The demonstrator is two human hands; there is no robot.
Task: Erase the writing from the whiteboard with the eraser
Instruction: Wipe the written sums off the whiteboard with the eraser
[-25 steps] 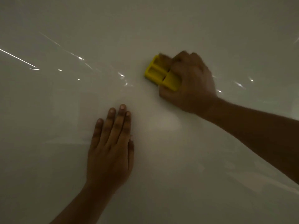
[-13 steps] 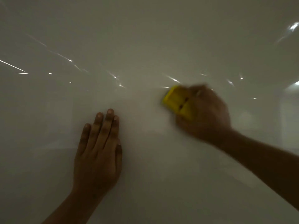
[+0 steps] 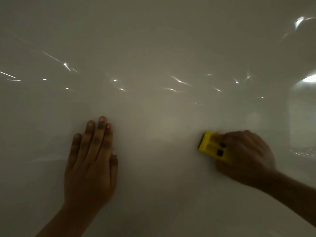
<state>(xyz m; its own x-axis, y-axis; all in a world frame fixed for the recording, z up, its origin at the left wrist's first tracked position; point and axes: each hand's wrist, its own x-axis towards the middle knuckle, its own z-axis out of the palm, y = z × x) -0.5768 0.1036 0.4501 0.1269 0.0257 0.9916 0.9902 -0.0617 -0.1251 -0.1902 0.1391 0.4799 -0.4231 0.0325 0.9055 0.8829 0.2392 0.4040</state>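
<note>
The whiteboard (image 3: 153, 48) fills the whole head view, glossy and dim, and I see no writing on it. My right hand (image 3: 244, 154) grips a yellow plastic eraser (image 3: 211, 147) and holds it against the board at the right of the middle; its fingers cover the eraser's right end. My left hand (image 3: 90, 161) lies flat on the board at the lower left with its fingers together, holding nothing. The two hands are well apart.
Bright streaks and spots of reflected light (image 3: 179, 81) run across the middle of the board. A larger pale reflection (image 3: 304, 117) shows at the right edge.
My right hand has swept the eraser down and to the right across the board. My left hand stays flat on the board; the view has shifted a little.
</note>
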